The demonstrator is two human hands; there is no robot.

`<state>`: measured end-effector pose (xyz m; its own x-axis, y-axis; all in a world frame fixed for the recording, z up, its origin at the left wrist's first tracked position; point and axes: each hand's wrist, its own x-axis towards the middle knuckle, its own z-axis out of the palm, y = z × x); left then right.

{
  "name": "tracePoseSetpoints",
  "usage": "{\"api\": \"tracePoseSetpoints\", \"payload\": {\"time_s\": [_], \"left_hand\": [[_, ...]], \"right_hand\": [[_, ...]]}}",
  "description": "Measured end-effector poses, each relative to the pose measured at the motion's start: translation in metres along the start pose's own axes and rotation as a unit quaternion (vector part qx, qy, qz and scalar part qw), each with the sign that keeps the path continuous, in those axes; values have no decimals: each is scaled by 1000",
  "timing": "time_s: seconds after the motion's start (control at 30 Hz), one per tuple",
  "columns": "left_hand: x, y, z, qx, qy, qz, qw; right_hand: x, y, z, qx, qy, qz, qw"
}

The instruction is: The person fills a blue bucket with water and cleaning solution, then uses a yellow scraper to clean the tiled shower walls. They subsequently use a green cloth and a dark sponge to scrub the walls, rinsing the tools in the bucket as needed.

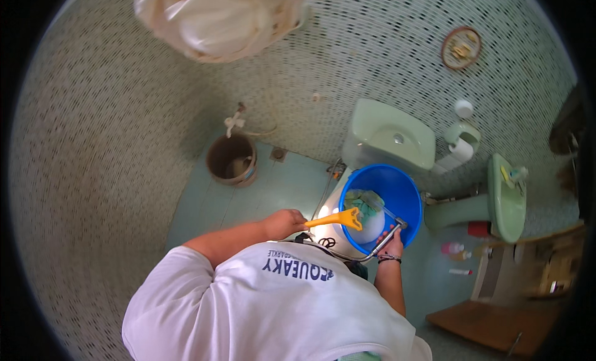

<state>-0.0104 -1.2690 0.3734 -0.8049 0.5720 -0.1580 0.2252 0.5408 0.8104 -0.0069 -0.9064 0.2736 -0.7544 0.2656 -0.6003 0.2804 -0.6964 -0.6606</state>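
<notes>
My left hand (285,224) grips the handle of a yellow plastic tool (331,219) with a notched head, held over the near left rim of a blue plastic bucket (404,188). In my right hand (393,244) is a chrome bidet sprayer (387,240), its head over the bucket's right side and its metal hose (347,257) curving left. Water appears to run from it into the bucket. Inside lie green cloth-like items (365,208) and a whitish mass (371,229), perhaps foam. A pale surface (323,233), apparently the toilet lid, lies beneath the bucket.
The green toilet cistern (391,128) stands behind the bucket. A brown bucket (231,163) sits under a wall tap (234,122), near a floor drain (278,154). To the right are a pedestal sink (506,212), bottles (452,248) on the floor and a wooden door (493,326).
</notes>
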Motion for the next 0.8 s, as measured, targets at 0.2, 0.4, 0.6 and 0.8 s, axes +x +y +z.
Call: {"api": "tracePoseSetpoints", "payload": {"time_s": [0.2, 0.4, 0.6, 0.8], "left_hand": [[18, -6, -17, 12, -42, -2, 999], [43, 4, -29, 9, -72, -37, 997], [77, 6, -33, -215, -107, -135, 961], [120, 17, -62, -316, -93, 7, 944]], "right_hand": [[-22, -6, 21, 4, 15, -40, 999], [-40, -3, 27, -23, 11, -64, 998], [-55, -3, 28, -57, 27, -81, 995], [-60, -1, 33, -23, 75, -78, 994]]}}
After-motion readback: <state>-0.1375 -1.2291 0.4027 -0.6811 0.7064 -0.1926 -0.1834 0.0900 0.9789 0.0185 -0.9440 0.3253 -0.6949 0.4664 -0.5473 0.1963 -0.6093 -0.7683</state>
